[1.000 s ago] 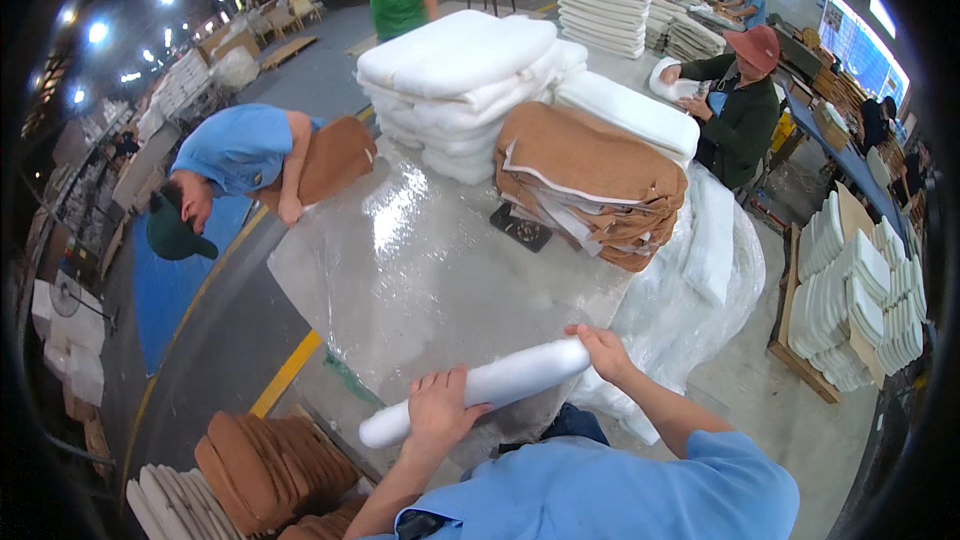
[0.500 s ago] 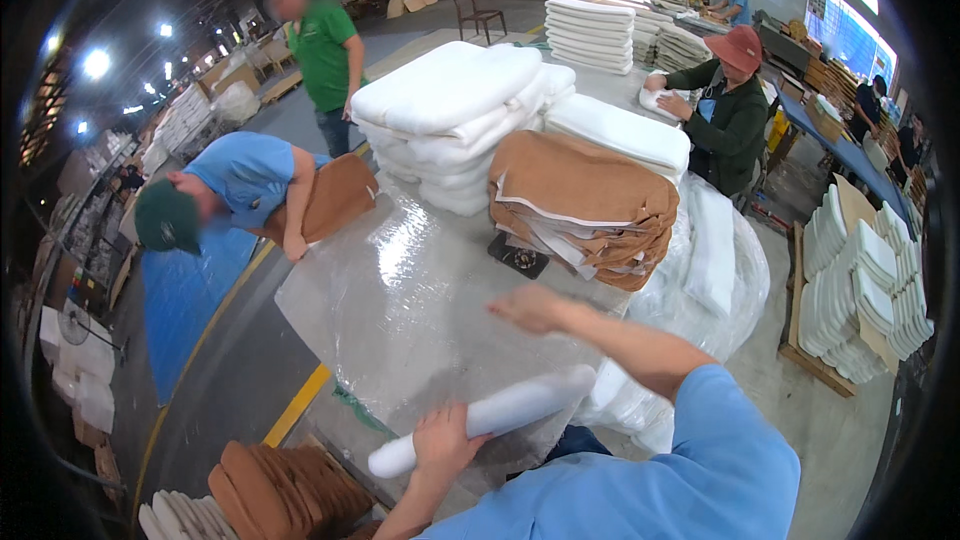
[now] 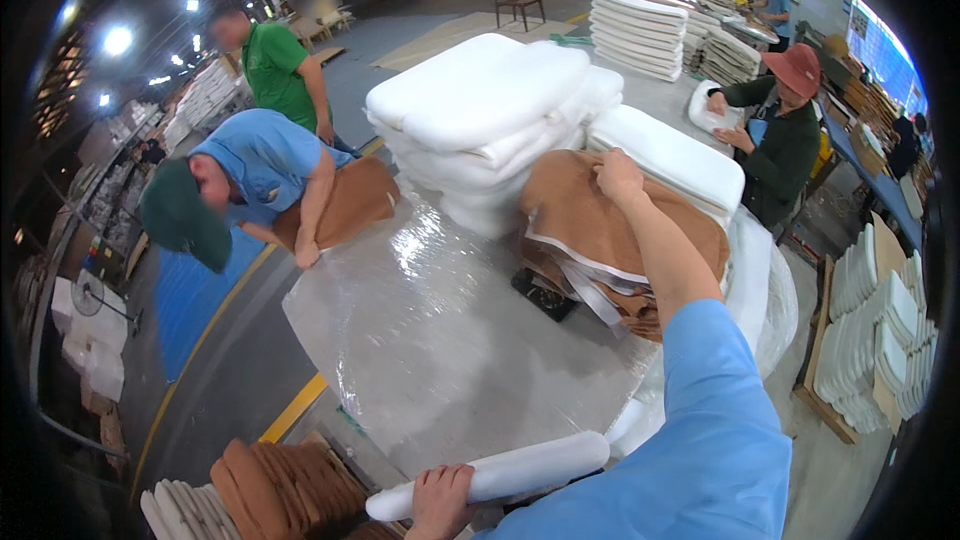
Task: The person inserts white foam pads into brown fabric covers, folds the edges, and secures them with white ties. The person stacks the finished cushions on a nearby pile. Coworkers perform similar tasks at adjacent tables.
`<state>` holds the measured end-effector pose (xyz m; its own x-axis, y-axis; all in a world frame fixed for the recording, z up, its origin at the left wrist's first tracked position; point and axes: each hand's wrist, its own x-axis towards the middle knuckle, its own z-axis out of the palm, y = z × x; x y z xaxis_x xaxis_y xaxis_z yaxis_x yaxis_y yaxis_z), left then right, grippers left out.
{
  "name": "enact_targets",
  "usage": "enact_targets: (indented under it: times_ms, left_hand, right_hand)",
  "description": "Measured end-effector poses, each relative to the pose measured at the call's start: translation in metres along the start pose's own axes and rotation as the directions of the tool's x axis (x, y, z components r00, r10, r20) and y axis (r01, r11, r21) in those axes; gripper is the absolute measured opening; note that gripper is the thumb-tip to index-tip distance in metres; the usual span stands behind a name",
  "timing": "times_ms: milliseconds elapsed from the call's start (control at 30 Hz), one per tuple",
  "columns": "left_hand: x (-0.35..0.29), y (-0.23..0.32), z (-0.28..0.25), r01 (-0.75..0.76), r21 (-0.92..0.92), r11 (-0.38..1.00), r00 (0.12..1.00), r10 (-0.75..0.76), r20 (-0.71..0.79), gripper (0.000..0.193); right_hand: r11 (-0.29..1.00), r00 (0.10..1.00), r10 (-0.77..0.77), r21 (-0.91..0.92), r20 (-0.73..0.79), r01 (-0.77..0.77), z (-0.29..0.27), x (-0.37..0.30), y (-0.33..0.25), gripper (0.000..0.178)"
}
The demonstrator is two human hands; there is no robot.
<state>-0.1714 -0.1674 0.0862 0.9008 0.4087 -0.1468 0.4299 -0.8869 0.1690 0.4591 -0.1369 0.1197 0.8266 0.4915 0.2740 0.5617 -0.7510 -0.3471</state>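
Note:
My left hand (image 3: pixel 442 500) is wrapped round a long white foam pad (image 3: pixel 540 465), which lies along the near edge of the plastic-covered table (image 3: pixel 430 360). My right hand (image 3: pixel 620 178) reaches forward over a pile of brown fabric covers (image 3: pixel 630 230). Its fingers are pinched on the far edge of the top brown cover, which is slightly raised there. Pale edges show along the covers' folded sides. Beside the pile, on its left, lies a small dark tray-like object (image 3: pixel 543 295), partly covered by the fabric.
A tall stack of white padding (image 3: pixel 475 90) stands behind the covers, with another white pad (image 3: pixel 670 155) at right. A co-worker in a dark cap (image 3: pixel 185 210) bends over a brown cushion (image 3: pixel 345 205) at left. One in a red hat (image 3: pixel 793 70) handles white padding. Brown cushions (image 3: pixel 280 490) stand at lower left.
My right hand has moved from above the table forward onto the pile and taken hold of the top brown cover. My left hand stays on the white pad. The view has shifted.

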Motion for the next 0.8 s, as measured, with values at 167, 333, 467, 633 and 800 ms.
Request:
enact_targets:
  times_ms: [167,333,467,633,800]
  left_hand:
    - [0.002,-0.001,-0.007,0.0,-0.15,0.989,0.999,-0.007,-0.049,0.045]
    - [0.0,-0.01,0.007,-0.042,-0.197,0.979,0.998,0.031,-0.054,0.036]
    - [-0.003,-0.014,0.0,-0.071,-0.17,0.983,0.997,0.067,-0.03,0.039]
    - [-0.013,-0.031,-0.004,-0.112,-0.087,0.99,0.985,0.099,-0.143,0.039]
    - [-0.042,-0.034,-0.027,-0.216,-0.069,0.974,0.963,0.201,-0.177,0.034]
  right_hand:
    - [0.992,0.993,0.108,-0.077,0.051,-0.103,0.007,0.019,-0.008,0.028]
    - [1.0,0.988,-0.027,0.004,-0.152,0.028,-0.041,-0.002,-0.008,0.019]
    - [0.901,0.891,-0.22,0.267,-0.398,0.342,-0.105,-0.037,-0.047,0.012]
    - [0.412,0.842,-0.395,0.748,-0.368,0.52,-0.192,-0.085,-0.123,0.011]
    - [-0.036,0.885,-0.342,0.945,-0.317,0.325,-0.242,-0.121,-0.167,0.038]
